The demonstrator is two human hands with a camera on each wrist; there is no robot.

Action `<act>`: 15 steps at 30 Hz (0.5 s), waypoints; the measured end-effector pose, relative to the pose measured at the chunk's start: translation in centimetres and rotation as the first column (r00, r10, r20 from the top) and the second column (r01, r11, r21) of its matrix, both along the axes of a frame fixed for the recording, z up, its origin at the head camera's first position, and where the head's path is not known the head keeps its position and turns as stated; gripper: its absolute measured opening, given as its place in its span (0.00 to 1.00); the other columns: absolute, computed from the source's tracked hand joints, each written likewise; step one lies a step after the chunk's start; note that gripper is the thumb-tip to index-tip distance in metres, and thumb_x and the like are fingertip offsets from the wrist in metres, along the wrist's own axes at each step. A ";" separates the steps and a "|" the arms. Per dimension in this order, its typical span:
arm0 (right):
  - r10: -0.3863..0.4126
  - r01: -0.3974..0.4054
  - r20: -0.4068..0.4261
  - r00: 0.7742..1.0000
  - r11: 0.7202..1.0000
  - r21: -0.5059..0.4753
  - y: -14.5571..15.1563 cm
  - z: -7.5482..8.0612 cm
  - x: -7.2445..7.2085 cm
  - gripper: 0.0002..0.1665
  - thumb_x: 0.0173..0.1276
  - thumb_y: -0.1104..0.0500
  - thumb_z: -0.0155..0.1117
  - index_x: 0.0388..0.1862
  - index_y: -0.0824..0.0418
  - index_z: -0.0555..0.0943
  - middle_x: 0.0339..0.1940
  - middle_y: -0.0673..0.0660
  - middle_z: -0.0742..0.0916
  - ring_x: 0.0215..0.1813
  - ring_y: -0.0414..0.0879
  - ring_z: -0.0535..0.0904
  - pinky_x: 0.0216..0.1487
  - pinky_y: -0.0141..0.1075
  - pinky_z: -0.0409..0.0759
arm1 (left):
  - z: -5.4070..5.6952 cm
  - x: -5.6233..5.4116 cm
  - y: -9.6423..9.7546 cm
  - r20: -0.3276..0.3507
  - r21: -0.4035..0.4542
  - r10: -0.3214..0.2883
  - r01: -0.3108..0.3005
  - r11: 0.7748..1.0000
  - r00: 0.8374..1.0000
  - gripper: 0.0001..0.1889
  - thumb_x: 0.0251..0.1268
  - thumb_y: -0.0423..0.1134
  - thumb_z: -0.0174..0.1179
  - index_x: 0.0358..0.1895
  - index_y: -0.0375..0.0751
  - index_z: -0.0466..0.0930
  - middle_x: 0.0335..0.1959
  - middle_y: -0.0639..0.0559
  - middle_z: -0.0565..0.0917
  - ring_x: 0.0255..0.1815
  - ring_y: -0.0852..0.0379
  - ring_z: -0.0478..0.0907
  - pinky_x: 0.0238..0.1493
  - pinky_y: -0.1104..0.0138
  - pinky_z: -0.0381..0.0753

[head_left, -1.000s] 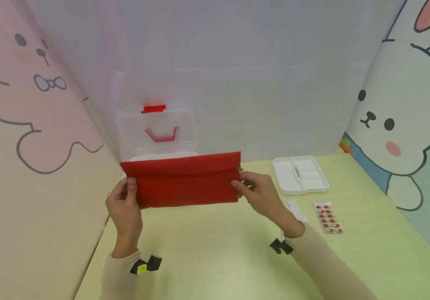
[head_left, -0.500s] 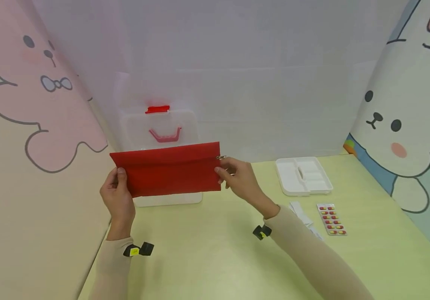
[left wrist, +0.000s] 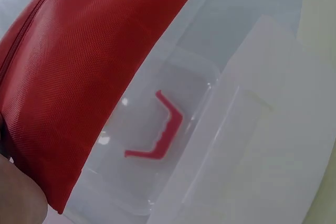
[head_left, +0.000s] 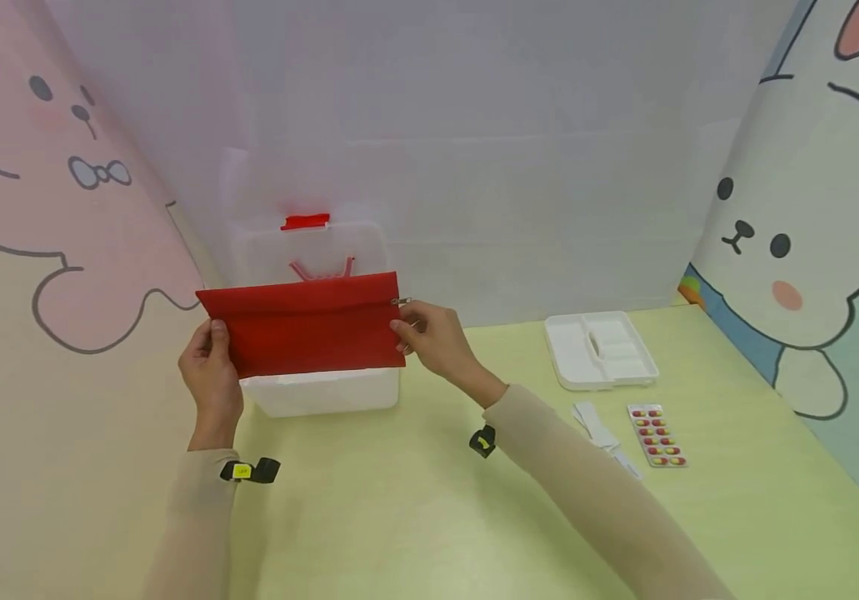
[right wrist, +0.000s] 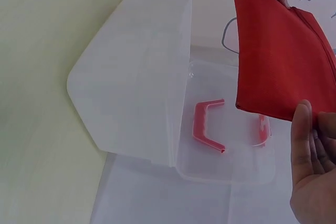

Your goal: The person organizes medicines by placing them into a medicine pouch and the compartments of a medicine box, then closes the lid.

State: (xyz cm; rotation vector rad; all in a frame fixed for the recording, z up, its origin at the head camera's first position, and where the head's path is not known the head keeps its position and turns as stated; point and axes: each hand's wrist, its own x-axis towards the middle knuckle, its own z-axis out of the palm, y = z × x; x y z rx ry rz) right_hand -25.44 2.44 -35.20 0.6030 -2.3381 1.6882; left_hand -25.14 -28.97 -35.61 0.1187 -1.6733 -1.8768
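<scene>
A flat red zippered pouch [head_left: 309,329] is held up between both hands, in front of and above a white plastic box [head_left: 324,396]. The left hand [head_left: 212,367] grips its left end, thumb on the near face. At the other end, by the zipper pull, the right hand [head_left: 436,337] pinches the edge. The box's clear lid [head_left: 257,254] stands raised against the back wall, with a red handle [left wrist: 170,129] and a red latch [head_left: 305,222]. In the right wrist view the pouch [right wrist: 278,56] hangs beside the lid, apart from the box. The box's inside is hidden.
On the right of the table [head_left: 414,517] lies a white compartment tray [head_left: 612,358]. Nearer sit a blister pack of capsules [head_left: 657,436] and some white strip-shaped packets [head_left: 597,429]. A white sheet [head_left: 474,167] covers the back, with printed cartoon panels on both sides.
Both hands have carried the pouch leftward and slightly up, until it stands over the white box. Their hold on it looks the same. The tray and blister pack stay put.
</scene>
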 end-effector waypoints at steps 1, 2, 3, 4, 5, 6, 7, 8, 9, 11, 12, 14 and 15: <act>0.000 0.000 0.000 1.000 1.000 0.002 -0.3 0.0 -0.2 0.09 0.70 0.62 0.62 0.46 0.65 0.82 0.36 0.61 0.88 0.27 0.46 0.85 0.35 0.36 0.86 | 0.0 -0.2 -0.3 0.008 0.003 0.000 0.000 1.000 1.000 0.18 0.68 0.48 0.59 0.57 0.46 0.83 0.45 0.56 0.83 0.45 0.57 0.76 0.44 0.70 0.79; 0.001 -0.001 0.001 1.000 1.000 0.008 -0.7 -0.1 -0.4 0.09 0.70 0.62 0.62 0.46 0.65 0.81 0.36 0.60 0.88 0.27 0.44 0.85 0.34 0.35 0.86 | -0.1 -0.4 -0.6 0.022 0.004 -0.001 0.001 1.000 1.000 0.18 0.68 0.48 0.58 0.57 0.46 0.83 0.45 0.56 0.83 0.46 0.57 0.76 0.45 0.70 0.79; 0.004 -0.004 0.002 1.000 1.000 0.012 -1.0 -0.2 -0.6 0.09 0.70 0.62 0.62 0.46 0.65 0.81 0.36 0.60 0.88 0.27 0.44 0.84 0.34 0.34 0.86 | -0.2 -0.7 -0.9 0.033 0.013 0.001 -0.001 1.000 0.999 0.18 0.68 0.48 0.59 0.57 0.47 0.83 0.45 0.57 0.83 0.46 0.57 0.76 0.46 0.70 0.78; 0.006 -0.006 0.004 1.000 1.000 0.017 -1.3 -0.3 -0.8 0.09 0.70 0.62 0.62 0.46 0.65 0.81 0.36 0.60 0.88 0.27 0.43 0.84 0.34 0.34 0.86 | -0.3 -0.9 -1.2 0.042 0.017 0.007 -0.008 1.000 0.999 0.18 0.68 0.48 0.59 0.57 0.47 0.83 0.45 0.57 0.83 0.46 0.57 0.76 0.46 0.69 0.78; 0.010 -0.010 0.006 1.000 1.000 0.021 -1.7 -0.4 -1.0 0.09 0.70 0.62 0.62 0.46 0.65 0.81 0.36 0.60 0.87 0.27 0.43 0.84 0.35 0.34 0.86 | -0.5 -1.1 -1.5 0.049 0.027 0.007 -0.008 1.000 0.999 0.18 0.68 0.48 0.59 0.57 0.47 0.83 0.45 0.57 0.83 0.47 0.57 0.76 0.47 0.68 0.77; 0.013 -0.013 0.009 1.000 1.000 0.026 -2.0 -0.6 -1.2 0.09 0.71 0.62 0.61 0.46 0.65 0.81 0.35 0.60 0.87 0.27 0.43 0.84 0.35 0.35 0.86 | -0.7 -1.3 -1.8 0.058 0.039 0.006 -0.008 0.999 0.998 0.18 0.68 0.48 0.59 0.56 0.46 0.83 0.45 0.57 0.83 0.47 0.57 0.76 0.48 0.68 0.76; 0.018 -0.019 0.013 1.000 0.999 0.030 -2.4 -0.7 -1.3 0.09 0.71 0.62 0.61 0.46 0.65 0.81 0.35 0.60 0.87 0.27 0.43 0.84 0.36 0.36 0.86 | -0.9 -1.4 -2.1 0.067 0.050 0.006 -0.009 0.999 0.998 0.18 0.68 0.48 0.59 0.56 0.46 0.83 0.45 0.57 0.83 0.47 0.57 0.76 0.48 0.67 0.76; 0.023 -0.024 0.018 1.000 0.999 0.035 -2.7 -0.9 -1.5 0.09 0.71 0.62 0.61 0.46 0.65 0.81 0.35 0.60 0.87 0.27 0.43 0.84 0.37 0.38 0.87 | -1.1 -1.6 -2.4 0.078 0.058 0.007 -0.011 0.998 0.997 0.18 0.68 0.48 0.59 0.57 0.47 0.83 0.45 0.57 0.83 0.48 0.58 0.76 0.49 0.67 0.75; 0.024 -0.025 0.022 0.999 0.999 0.046 -3.0 -1.1 -1.6 0.09 0.71 0.62 0.60 0.46 0.64 0.81 0.35 0.59 0.87 0.27 0.42 0.84 0.37 0.38 0.87 | -1.3 -1.8 -2.6 0.083 0.063 0.009 -0.014 0.998 0.997 0.18 0.68 0.48 0.59 0.56 0.46 0.83 0.45 0.57 0.83 0.48 0.58 0.75 0.49 0.67 0.75; 0.016 -0.018 0.020 1.000 0.997 0.080 -3.6 -1.4 -1.9 0.09 0.72 0.61 0.60 0.46 0.64 0.80 0.35 0.59 0.87 0.28 0.41 0.84 0.37 0.37 0.86 | -1.8 -2.0 -3.1 0.095 0.075 0.009 -0.017 0.997 0.995 0.18 0.68 0.48 0.58 0.56 0.46 0.83 0.45 0.57 0.83 0.48 0.58 0.75 0.50 0.66 0.74; 0.010 -0.012 0.016 1.000 0.995 0.102 -3.8 -1.5 -2.0 0.09 0.72 0.61 0.60 0.46 0.64 0.80 0.35 0.58 0.87 0.28 0.41 0.84 0.36 0.34 0.86 | -2.0 -2.2 -3.3 0.097 0.081 0.009 -0.017 0.997 0.995 0.18 0.68 0.47 0.58 0.56 0.45 0.83 0.44 0.57 0.83 0.48 0.58 0.75 0.50 0.66 0.74; -0.005 0.005 0.002 1.000 0.989 0.147 -4.3 -1.8 -2.2 0.09 0.73 0.60 0.59 0.47 0.63 0.80 0.36 0.57 0.87 0.28 0.39 0.83 0.35 0.30 0.84 | -2.4 -2.5 -3.7 0.102 0.084 0.011 -0.019 0.996 0.995 0.17 0.69 0.47 0.58 0.56 0.45 0.83 0.45 0.57 0.82 0.48 0.58 0.75 0.52 0.66 0.73; -0.014 0.015 -0.006 1.000 0.986 0.169 -4.4 -1.9 -2.3 0.09 0.73 0.59 0.59 0.47 0.62 0.80 0.36 0.56 0.87 0.28 0.38 0.83 0.33 0.27 0.83 | -2.6 -2.7 -3.8 0.103 0.090 0.009 -0.018 0.996 0.995 0.17 0.69 0.46 0.58 0.56 0.45 0.83 0.45 0.57 0.82 0.49 0.58 0.75 0.53 0.65 0.72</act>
